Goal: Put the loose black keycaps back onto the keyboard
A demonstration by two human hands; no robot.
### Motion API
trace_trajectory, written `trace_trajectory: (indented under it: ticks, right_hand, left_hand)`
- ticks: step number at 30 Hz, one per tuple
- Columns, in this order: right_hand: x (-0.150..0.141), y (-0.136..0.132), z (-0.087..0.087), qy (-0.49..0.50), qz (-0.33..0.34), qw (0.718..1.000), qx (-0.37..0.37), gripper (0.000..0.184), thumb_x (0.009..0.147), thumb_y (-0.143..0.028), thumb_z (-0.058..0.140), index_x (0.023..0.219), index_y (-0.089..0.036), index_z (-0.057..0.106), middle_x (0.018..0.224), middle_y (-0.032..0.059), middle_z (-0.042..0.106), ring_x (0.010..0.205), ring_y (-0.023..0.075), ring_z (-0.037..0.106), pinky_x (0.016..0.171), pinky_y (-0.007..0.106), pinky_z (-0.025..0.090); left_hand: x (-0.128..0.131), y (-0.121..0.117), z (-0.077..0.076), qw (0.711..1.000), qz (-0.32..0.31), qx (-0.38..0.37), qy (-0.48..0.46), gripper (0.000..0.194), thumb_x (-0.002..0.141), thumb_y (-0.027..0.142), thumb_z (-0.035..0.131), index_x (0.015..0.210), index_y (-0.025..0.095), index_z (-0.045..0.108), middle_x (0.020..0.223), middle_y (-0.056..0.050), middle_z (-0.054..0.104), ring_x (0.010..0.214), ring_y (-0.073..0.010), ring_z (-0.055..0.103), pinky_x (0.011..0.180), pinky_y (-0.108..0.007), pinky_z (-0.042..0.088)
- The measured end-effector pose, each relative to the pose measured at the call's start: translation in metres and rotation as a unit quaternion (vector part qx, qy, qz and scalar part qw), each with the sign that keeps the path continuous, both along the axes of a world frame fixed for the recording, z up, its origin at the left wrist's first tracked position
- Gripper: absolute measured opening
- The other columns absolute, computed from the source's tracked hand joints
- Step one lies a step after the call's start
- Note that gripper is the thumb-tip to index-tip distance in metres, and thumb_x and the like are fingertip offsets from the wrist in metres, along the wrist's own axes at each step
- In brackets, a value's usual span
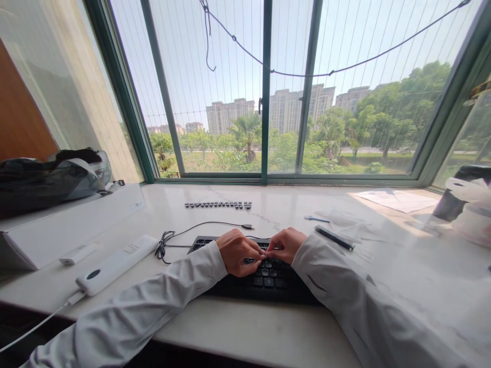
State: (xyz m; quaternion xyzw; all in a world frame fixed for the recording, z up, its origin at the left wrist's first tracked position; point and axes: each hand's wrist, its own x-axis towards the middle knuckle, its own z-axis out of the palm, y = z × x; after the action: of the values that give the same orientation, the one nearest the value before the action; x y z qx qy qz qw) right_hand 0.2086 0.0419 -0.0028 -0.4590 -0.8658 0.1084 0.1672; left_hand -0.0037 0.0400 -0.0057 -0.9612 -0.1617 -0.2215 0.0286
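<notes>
A black keyboard [269,282] lies on the white countertop in front of me, its upper middle covered by both hands. My left hand [238,253] is over the keyboard with thumb and fingertips pinched together. Close against it, my right hand [286,245] pinches at the same spot, the fingertips of the two hands almost meeting. Whatever is between the fingers is too small to make out. Beyond the keyboard, small dark keycaps [218,205] are lined up in a row. A black cable [164,245] lies bunched at the left, its plug [247,226] behind my left hand.
Right of the keyboard lie a slim black tool with thin wires [334,237], a small blue-tipped brush [317,219] and clear plastic wrapping [345,220]. A white power strip [118,263] and a long white box [76,222] stand left. Paper [399,200] lies near the window.
</notes>
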Motion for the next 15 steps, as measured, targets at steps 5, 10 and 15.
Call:
trace_trajectory:
  ticks: [5, 10, 15]
  right_hand:
    - [-0.004, -0.004, 0.006, -0.052, -0.040, 0.998, -0.011, 0.018, 0.074, -0.040, 0.070, 0.083, -0.027, 0.078, 0.061, -0.0020, 0.065, 0.055, 0.0094, 0.053, 0.050, 0.021, 0.032]
    - [-0.012, -0.009, 0.011, -0.110, -0.063, 0.992, 0.006, 0.013, 0.073, -0.036, 0.071, 0.081, -0.029, 0.078, 0.069, 0.0018, 0.070, 0.070, 0.0178, 0.062, 0.066, 0.028, 0.040]
    - [-0.015, -0.012, 0.013, -0.138, -0.053, 0.988, 0.034, 0.012, 0.077, -0.035, 0.068, 0.082, -0.030, 0.078, 0.072, 0.0024, 0.072, 0.077, 0.0202, 0.063, 0.084, 0.033, 0.039]
  left_hand:
    - [0.006, -0.004, 0.002, 0.999, 0.003, 0.040, 0.011, 0.023, 0.078, 0.021, 0.052, 0.074, 0.021, 0.075, 0.080, 0.000, 0.076, 0.074, -0.0146, 0.071, 0.051, -0.021, 0.047]
    - [0.010, -0.008, 0.000, 0.992, 0.034, 0.112, 0.038, 0.026, 0.077, 0.022, 0.050, 0.057, 0.019, 0.067, 0.061, 0.001, 0.071, 0.052, -0.0122, 0.066, 0.039, -0.022, 0.035]
    - [0.010, -0.009, -0.002, 0.990, 0.031, 0.135, 0.015, 0.026, 0.077, 0.024, 0.051, 0.058, 0.020, 0.069, 0.063, 0.002, 0.072, 0.051, -0.0111, 0.065, 0.038, -0.022, 0.035]
